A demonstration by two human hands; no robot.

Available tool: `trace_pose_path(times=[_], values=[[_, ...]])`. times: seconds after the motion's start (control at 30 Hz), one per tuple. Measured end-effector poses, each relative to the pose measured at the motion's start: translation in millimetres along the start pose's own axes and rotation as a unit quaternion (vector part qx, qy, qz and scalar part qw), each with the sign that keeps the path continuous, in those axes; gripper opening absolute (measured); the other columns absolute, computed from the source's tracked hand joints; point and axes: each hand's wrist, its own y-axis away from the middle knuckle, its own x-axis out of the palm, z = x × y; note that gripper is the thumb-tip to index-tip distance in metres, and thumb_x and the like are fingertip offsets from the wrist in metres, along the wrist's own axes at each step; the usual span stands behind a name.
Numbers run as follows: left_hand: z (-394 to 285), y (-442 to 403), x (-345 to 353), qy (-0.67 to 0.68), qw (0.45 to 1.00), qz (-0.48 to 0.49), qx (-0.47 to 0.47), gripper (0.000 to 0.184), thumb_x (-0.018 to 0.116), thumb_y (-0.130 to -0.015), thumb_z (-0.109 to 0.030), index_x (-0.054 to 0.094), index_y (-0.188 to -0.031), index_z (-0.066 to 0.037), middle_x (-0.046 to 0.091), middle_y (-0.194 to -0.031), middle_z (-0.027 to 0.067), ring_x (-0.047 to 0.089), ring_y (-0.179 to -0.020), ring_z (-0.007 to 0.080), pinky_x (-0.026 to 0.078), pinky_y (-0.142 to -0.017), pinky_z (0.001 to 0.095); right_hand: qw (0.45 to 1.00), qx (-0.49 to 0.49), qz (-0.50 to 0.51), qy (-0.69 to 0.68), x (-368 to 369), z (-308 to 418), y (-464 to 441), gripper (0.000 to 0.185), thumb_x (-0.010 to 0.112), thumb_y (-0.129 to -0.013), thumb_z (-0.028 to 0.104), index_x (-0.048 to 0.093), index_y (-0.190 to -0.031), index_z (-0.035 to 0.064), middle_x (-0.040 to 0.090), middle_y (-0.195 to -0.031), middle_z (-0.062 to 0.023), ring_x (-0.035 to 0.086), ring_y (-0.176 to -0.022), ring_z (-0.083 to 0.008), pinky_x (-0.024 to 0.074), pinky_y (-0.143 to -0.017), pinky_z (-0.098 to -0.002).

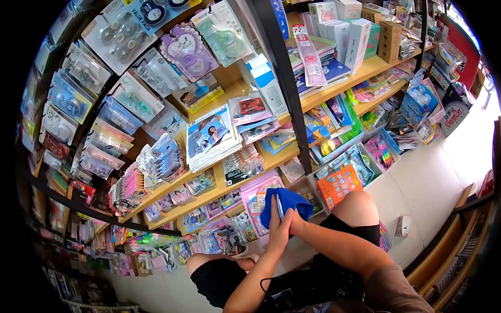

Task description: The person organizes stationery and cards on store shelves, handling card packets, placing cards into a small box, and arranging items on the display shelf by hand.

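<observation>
In front of my knees, my left hand (281, 229) is closed on a thin, flat item (279, 206) seen nearly edge-on, pale with a bluish edge; its kind does not show. A blue cloth (298, 202) drapes around and behind this item. My right hand (297, 223) sits close against the left, its fingers mostly hidden by the cloth they hold. Just beyond the hands stands a pink tray (249, 201) with packaged goods in it.
Wooden shelves (172, 192) hold packets, notebooks and boxes. Blister packs (189, 51) hang at left. A dark metal post (284, 78) divides the shelving. An orange pack (339, 187) lies in a floor bin near my right knee. A small white box (403, 226) rests on the tiled floor (417, 182).
</observation>
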Motion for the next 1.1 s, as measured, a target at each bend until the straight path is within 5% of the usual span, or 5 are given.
trace_pose_path(times=[0.27, 0.6, 0.83, 1.03, 1.1], values=[[-18.5, 15.5, -37.6, 0.344, 0.922, 0.069, -0.166, 0.043, 0.049, -0.084, -0.003, 0.038, -0.125, -0.002, 0.049, -0.118, 0.0113, 0.049, -0.106, 0.0249, 0.038, -0.089, 0.0372, 0.963, -0.213, -0.082, 0.145, 3.8, 14.4, -13.3, 0.01, 0.047, -0.084, 0.008, 0.051, -0.074, 0.0062, 0.049, -0.068, -0.0014, 0.049, -0.062, -0.0103, 0.041, -0.055, -0.0251], [-82.5, -31.7, -109.2, 0.324, 0.943, -0.057, -0.052, 0.027, 0.051, -0.085, -0.005, 0.048, -0.112, -0.002, 0.058, -0.106, 0.0114, 0.06, -0.091, 0.0216, 0.052, -0.069, 0.033, 0.996, -0.053, -0.057, 0.036, 1.2, 5.6, -18.8, 0.019, 0.042, -0.087, 0.017, 0.049, -0.071, 0.0087, 0.046, -0.062, -0.0016, 0.044, -0.053, -0.0117, 0.0337, -0.045, -0.0265], [-173.1, -126.0, -142.2, -0.136, 0.923, -0.186, 0.309, 0.033, 0.043, -0.09, -0.01, 0.044, -0.122, -0.002, 0.056, -0.108, 0.0103, 0.055, -0.094, 0.0195, 0.043, -0.08, 0.0285, 0.999, -0.008, -0.043, 0.012, 17.3, 13.7, -10.6, 0.023, 0.045, -0.083, 0.018, 0.045, -0.061, 0.0103, 0.038, -0.053, -0.0031, 0.034, -0.039, -0.0142, 0.0239, -0.033, -0.0274], [-140.6, -166.6, -115.4, -0.654, 0.707, -0.07, 0.261, 0.044, 0.052, -0.085, -0.025, 0.044, -0.122, -0.003, 0.041, -0.128, 0.02, 0.035, -0.121, 0.0387, 0.025, -0.099, 0.0497, 0.997, 0.0, -0.013, 0.074, 22.2, 18.9, -11.3, 0.024, 0.045, -0.081, 0.016, 0.043, -0.058, 0.0097, 0.036, -0.053, -0.003, 0.03, -0.036, -0.0136, 0.0211, -0.032, -0.028], [-135.9, -161.1, -109.3, -0.61, 0.729, -0.1, 0.295, 0.048, 0.056, -0.082, -0.027, 0.044, -0.121, -0.002, 0.036, -0.132, 0.0195, 0.031, -0.123, 0.0387, 0.022, -0.1, 0.0515, 0.988, -0.012, 0.02, 0.154, 38.5, 35.3, 3.7, 0.024, 0.045, -0.081, 0.015, 0.043, -0.057, 0.0094, 0.036, -0.052, -0.0027, 0.029, -0.035, -0.0133, 0.0212, -0.032, -0.0283]])
